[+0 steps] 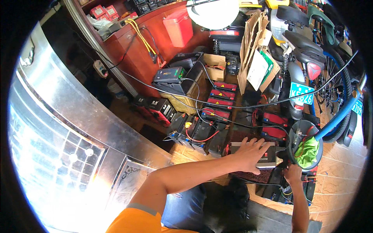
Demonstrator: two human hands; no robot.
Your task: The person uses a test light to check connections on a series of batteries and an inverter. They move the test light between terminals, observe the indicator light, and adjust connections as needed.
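Observation:
My left hand (250,154) lies with spread fingers on top of a black-and-grey metal-cased electrical unit (269,159). The unit rests on a dark reddish mat (254,177). Just right of it, my right hand (293,173) is closed, low against the near side of a grey bucket (324,152). A black piece shows above its fingers, but what they hold is hidden. Inside the bucket are a bright green cloth (307,152) and a tool with a red lead. Black batteries with thin wires (278,190) sit below my right hand.
Red-topped batteries (221,95) stand in a row ahead, and black ones (203,132) to the left. A charger (169,74) with green lights sits on a box. Black cables hang across the middle. Parked scooters (301,58), cardboard (250,50) and a steel panel (74,116) flank the space.

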